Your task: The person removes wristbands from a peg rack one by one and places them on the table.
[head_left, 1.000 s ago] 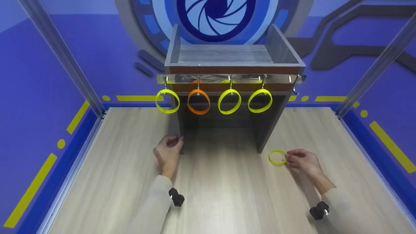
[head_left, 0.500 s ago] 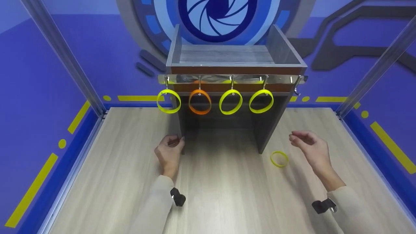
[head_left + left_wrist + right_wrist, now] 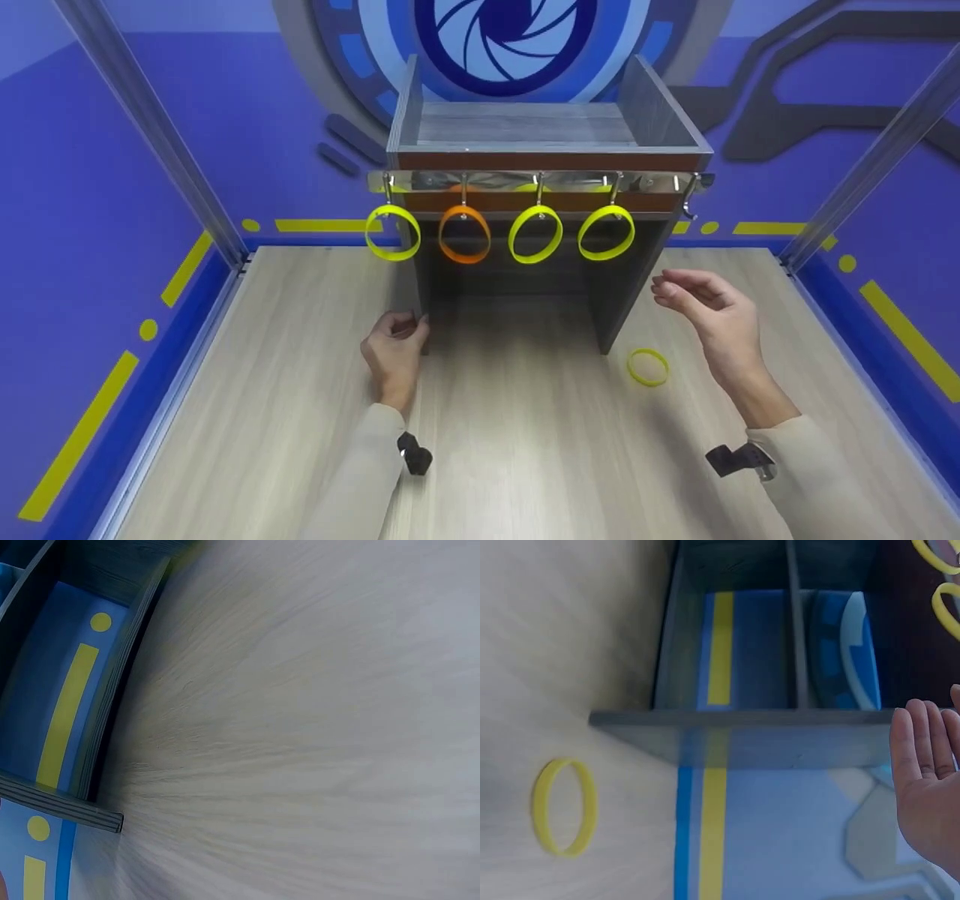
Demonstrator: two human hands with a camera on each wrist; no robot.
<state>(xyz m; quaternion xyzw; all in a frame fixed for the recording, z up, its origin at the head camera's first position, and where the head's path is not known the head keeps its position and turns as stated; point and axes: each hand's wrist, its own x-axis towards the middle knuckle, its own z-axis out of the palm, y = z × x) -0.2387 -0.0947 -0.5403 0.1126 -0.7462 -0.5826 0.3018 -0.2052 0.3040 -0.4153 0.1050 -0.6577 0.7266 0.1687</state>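
My left hand [image 3: 392, 354] is at the front edge of the shelf's left side panel [image 3: 421, 300], which it pinches between thumb and curled fingers. Only a sliver of it shows in the left wrist view, beside the panel [image 3: 60, 802]. Raised over the table, right of the shelf, my right hand [image 3: 724, 322] holds nothing; in the right wrist view its fingers [image 3: 922, 735] look straight. Below it a yellow ring [image 3: 631, 375] lies flat on the table. Three yellow rings, the leftmost [image 3: 368, 245] among them, and one orange ring [image 3: 442, 245] hang from hooks on the metal rail [image 3: 652, 182].
The grey wooden shelf [image 3: 667, 112] stands on the table [image 3: 517, 450] near the back wall. At the rail's right end a hook [image 3: 688, 204] carries no ring. Blue walls and metal posts [image 3: 847, 180] border both sides.
My right hand has let go of the yellow ring on the table and risen up and away from it. My left hand keeps its place at the side panel.
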